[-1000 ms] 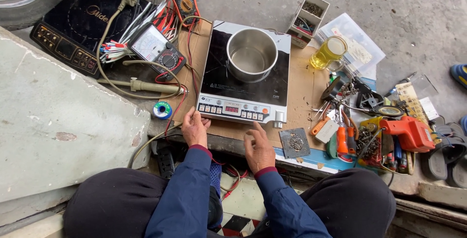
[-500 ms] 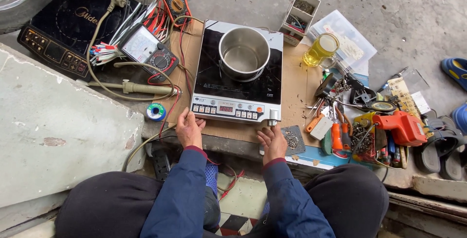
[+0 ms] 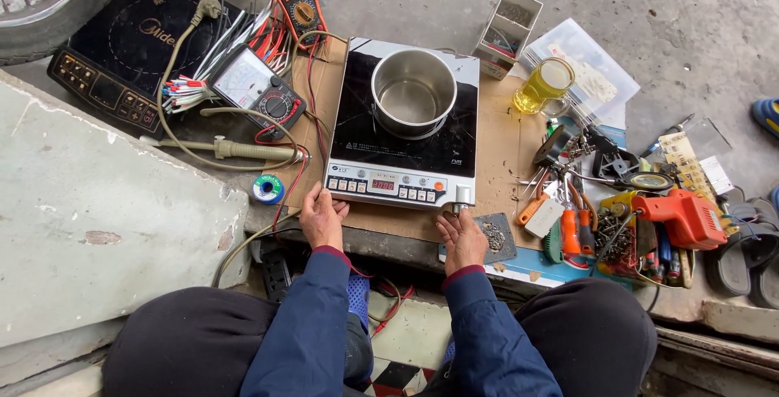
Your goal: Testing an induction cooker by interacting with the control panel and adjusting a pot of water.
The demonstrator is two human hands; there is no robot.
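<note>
Head view: fingers (image 3: 318, 199) touching induction cooker (image 3: 403, 125).

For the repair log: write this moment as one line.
left hand: open, at front left corner of induction cooker | right hand: open, at front right corner | steel pot: on cooker | display: lit

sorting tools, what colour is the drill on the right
Orange-red, the drill; clearest in the head view.

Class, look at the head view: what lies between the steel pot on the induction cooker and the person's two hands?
In the head view, the cooker's control panel with its lit red display lies between the steel pot and the left hand and right hand.
</note>
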